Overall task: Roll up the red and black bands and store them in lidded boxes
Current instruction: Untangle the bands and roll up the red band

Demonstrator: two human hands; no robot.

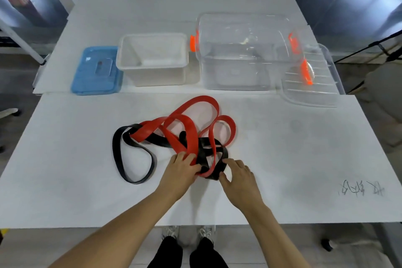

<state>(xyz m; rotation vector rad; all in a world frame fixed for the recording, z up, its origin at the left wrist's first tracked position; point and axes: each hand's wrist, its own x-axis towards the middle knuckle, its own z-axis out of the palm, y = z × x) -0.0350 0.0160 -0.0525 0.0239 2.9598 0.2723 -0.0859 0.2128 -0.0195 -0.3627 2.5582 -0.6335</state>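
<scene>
A red band [191, 130] and a black band [121, 159] lie tangled together on the white table [65, 159]. My left hand [181, 168] grips the red band at the near side of the tangle. My right hand [238, 175] pinches the black band's near loop between thumb and fingers. Behind them stand an open white box [152, 59] and a larger clear box [243, 50] with orange latches. The blue lid [96, 70] lies left of the white box, and the clear lid [311, 80] leans at the right of the clear box.
Handwriting [361, 188] marks the table's near right. A chair [382, 98] stands past the right edge. My legs and shoes [187, 235] show below the near table edge.
</scene>
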